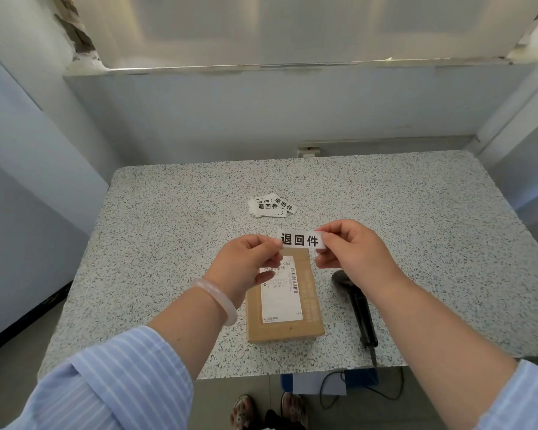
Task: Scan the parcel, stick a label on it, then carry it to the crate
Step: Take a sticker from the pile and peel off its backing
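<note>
Above the far end of the parcel (283, 297), a white label (301, 239) printed with three black characters is held level, its long axis running left to right, the left hand (249, 262) pinching its left end and the right hand (351, 248) pinching its right end. Flat on the speckled desk (416, 231) toward its near edge, the brown parcel lies with its long axis running near to far, shipping sticker upward. A black scanner (356, 302) lies just right of it, and loose labels (272, 205) sit mid-desk.
</note>
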A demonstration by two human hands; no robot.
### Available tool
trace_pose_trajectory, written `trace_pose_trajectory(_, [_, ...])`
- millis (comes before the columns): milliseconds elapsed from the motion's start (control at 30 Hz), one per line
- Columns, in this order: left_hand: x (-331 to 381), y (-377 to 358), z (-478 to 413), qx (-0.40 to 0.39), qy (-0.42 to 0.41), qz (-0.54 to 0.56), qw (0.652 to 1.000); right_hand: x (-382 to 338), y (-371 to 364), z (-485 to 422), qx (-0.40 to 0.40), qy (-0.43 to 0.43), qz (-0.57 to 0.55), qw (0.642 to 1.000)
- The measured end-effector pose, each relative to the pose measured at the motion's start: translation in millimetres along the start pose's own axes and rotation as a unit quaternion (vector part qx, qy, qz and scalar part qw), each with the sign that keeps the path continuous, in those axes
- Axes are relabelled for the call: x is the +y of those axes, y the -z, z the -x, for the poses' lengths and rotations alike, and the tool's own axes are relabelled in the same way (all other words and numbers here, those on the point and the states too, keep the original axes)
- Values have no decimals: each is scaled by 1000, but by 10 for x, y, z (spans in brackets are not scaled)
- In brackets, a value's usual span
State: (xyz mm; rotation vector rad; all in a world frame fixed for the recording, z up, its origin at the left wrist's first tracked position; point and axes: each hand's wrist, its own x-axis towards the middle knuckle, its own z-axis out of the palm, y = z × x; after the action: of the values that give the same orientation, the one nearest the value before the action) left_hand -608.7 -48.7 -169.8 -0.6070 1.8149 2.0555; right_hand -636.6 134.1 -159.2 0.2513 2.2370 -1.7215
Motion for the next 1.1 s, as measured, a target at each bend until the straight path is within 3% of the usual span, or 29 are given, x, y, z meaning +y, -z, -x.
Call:
trace_pose_trajectory(233, [4, 2, 45, -33, -1, 39, 999, -13, 10, 41, 21, 5, -10, 1000])
trace_pose_trajectory(900, [15, -57, 133, -35, -31, -3, 999, 35, 36, 74, 22, -1, -17, 1000])
trace_pose_trajectory(1000, [16, -67, 145, -24, -34, -6, 999, 94, 25, 60, 47, 50, 81, 994])
trace_pose_trajectory(1100, [17, -76, 158, -17, -35, -9, 999, 111, 0, 112, 103, 149, 188, 965])
